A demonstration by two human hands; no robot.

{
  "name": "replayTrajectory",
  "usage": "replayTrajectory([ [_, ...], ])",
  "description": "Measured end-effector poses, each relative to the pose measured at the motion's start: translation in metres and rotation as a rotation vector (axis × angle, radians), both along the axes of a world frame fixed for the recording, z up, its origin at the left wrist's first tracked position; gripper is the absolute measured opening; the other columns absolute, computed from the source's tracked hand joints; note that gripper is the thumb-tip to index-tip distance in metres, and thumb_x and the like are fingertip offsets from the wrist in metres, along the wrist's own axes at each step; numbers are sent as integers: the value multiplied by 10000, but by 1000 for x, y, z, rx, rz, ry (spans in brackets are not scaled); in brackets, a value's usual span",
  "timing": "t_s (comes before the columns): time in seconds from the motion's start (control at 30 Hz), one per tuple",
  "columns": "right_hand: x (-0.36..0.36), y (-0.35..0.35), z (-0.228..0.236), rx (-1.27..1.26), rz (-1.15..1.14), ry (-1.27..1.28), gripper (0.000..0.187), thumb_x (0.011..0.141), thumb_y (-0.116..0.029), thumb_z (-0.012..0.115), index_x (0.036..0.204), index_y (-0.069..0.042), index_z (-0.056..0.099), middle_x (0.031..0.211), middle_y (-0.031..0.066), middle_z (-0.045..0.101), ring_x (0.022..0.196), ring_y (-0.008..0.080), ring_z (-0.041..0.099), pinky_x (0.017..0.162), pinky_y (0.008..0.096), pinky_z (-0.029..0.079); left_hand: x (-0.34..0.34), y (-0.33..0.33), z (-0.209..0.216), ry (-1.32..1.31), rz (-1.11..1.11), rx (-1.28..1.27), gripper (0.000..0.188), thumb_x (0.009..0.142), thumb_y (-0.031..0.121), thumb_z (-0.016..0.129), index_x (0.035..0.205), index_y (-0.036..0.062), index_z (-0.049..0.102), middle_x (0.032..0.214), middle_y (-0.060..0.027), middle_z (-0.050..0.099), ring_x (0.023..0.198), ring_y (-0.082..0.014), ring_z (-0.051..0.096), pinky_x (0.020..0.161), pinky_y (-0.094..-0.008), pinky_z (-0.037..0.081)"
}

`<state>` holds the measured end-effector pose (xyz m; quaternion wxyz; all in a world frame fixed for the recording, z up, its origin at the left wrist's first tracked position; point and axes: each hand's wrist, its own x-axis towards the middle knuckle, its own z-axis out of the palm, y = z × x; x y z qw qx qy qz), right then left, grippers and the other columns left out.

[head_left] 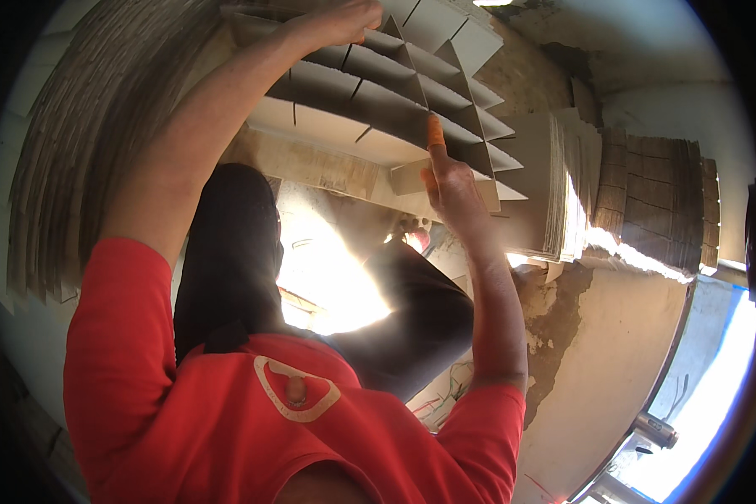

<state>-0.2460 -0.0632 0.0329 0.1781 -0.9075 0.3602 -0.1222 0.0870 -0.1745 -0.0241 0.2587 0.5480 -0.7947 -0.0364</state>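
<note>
A grid of slotted cardboard partition strips (pixel 395 92) lies in front of me, its long strips crossed by shorter ones. My left hand (pixel 344 23) reaches over its far side. The fingers there are curled together by the top of a crossing strip, and whatever is between them is hidden. At the grid's near right part is my right hand (pixel 455 186). Its index finger, wearing an orange finger cover (pixel 435 133), stretches out against the strips beside a crossing. The thumb stands apart and the other fingers are bent, partly out of sight.
Tall stacks of cardboard strips (pixel 101 126) rise on the left. To the right stand flat cardboard sheets (pixel 554 185) and a bundle of brown slotted strips (pixel 655 193). Under the grid runs a worn ledge (pixel 311 165), with my legs below it.
</note>
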Motion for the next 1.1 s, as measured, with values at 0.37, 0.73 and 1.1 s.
replayTrajectory([
  [0.37, -118, -25, -5, -899, -537, 119, 387, 869, -218, 643, 1211, -58, 562, 826, 114, 570, 767, 275, 545, 667, 383, 474, 25, 52, 32, 230, 167, -65, 379, 831, 122, 666, 1198, 82, 579, 1128, -95, 628, 1060, -216, 583, 905, -323, 447],
  [0.73, -172, -45, -12, -425, -785, 330, 454, 692, -264, 762, 1035, -52, 554, 986, 156, 604, 919, 344, 567, 768, 428, 455, -36, 195, 84, 481, 269, -246, 274, 795, 19, 679, 1066, -13, 649, 979, -123, 673, 909, -200, 641, 797, -291, 494],
  [1.1, -159, -39, 28, -219, -1071, -89, 283, 878, -334, 587, 830, -72, 681, 726, 167, 636, 709, 318, 579, 656, 403, 434, -44, 219, 60, 586, 244, -144, 310, 777, 0, 702, 1079, -32, 638, 1045, -102, 669, 982, -167, 616, 863, -277, 479],
])
